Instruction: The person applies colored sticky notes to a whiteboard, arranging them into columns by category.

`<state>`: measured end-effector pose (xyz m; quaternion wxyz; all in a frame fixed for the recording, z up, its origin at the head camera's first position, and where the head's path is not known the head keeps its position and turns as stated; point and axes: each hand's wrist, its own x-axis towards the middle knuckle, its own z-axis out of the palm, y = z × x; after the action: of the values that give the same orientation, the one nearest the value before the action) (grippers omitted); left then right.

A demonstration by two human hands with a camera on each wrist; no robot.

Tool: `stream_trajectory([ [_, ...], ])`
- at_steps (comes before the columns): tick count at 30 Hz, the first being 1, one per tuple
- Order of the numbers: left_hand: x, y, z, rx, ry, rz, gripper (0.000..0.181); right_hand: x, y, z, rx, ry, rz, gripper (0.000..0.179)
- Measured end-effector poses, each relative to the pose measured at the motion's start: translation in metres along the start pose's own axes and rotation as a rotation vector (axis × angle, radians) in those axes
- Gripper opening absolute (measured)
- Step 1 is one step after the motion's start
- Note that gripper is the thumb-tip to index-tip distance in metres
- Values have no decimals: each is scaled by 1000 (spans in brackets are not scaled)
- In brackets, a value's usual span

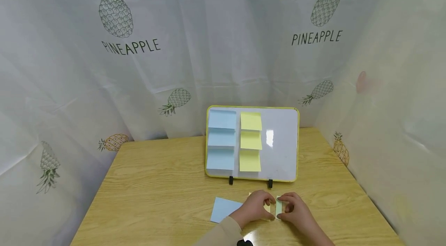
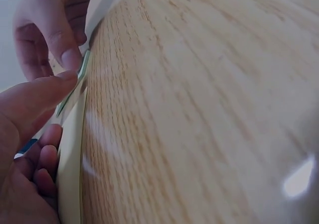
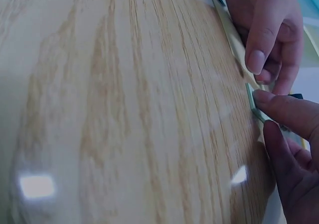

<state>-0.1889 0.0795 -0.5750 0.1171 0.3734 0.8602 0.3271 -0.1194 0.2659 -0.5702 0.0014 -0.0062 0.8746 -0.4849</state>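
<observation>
A narrow pale green sticky-note pad (image 1: pixel 279 208) lies near the table's front, and my right hand (image 1: pixel 299 212) pinches it between thumb and fingers. Close by on its left, my left hand (image 1: pixel 255 206) hovers over a yellow sticky-note pad (image 1: pixel 267 208), fingers loosely bent and nothing visible between them. In the left wrist view the yellow pad (image 2: pixel 71 169) runs along beside the left fingers, and the left thumb comes near the green pad (image 2: pixel 83 64); whether they touch I cannot tell. A blue sticky-note pad (image 1: pixel 223 208) lies left of the left hand, partly behind the forearm.
Behind the hands stands a yellow-framed whiteboard (image 1: pixel 282 153) on black feet (image 1: pixel 270 183). It carries a column of blue notes (image 1: pixel 221 137) and a column of yellow notes (image 1: pixel 251 140). A pineapple-print curtain (image 1: pixel 223 52) surrounds the wooden table (image 1: pixel 150 184).
</observation>
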Motion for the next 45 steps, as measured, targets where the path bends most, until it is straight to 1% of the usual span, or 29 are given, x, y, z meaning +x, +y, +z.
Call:
stream_trajectory([
  [7, 0, 1, 2, 4, 6, -38, 38, 5, 4, 0, 7, 4, -4, 47],
  [11, -2, 5, 1, 19, 31, -63, 37, 7, 2, 0, 8, 9, 9, 46],
  [15, -3, 8, 2, 53, 66, -91, 37, 9, 1, -1, 22, 11, 13, 44],
  [21, -3, 11, 4, 56, 90, -129, 36, 14, 1, 0, 6, 41, 16, 41],
  [23, -3, 11, 4, 57, 92, -132, 35, 15, 2, -1, 48, 46, 42, 41],
  [27, -3, 11, 5, 52, 93, -123, 35, 16, 4, -3, 212, 21, 123, 45],
  [29, -3, 11, 5, 49, 91, -117, 36, 17, 5, -5, 284, 1, 143, 47],
  [33, -3, 11, 6, 76, 80, -113, 38, 17, 7, -10, 317, -51, 125, 51],
  [36, -3, 10, 7, 98, 69, -114, 41, 17, 7, -14, 338, -108, 115, 56],
  [39, -2, 10, 8, 98, 62, -112, 43, 16, 6, -16, 352, -153, 117, 61],
  [42, -1, 9, 9, 88, 63, -104, 46, 17, 2, -19, 319, -159, 88, 60],
  [45, 0, 9, 9, 79, 55, -107, 48, 22, -2, -22, 266, -129, 42, 52],
])
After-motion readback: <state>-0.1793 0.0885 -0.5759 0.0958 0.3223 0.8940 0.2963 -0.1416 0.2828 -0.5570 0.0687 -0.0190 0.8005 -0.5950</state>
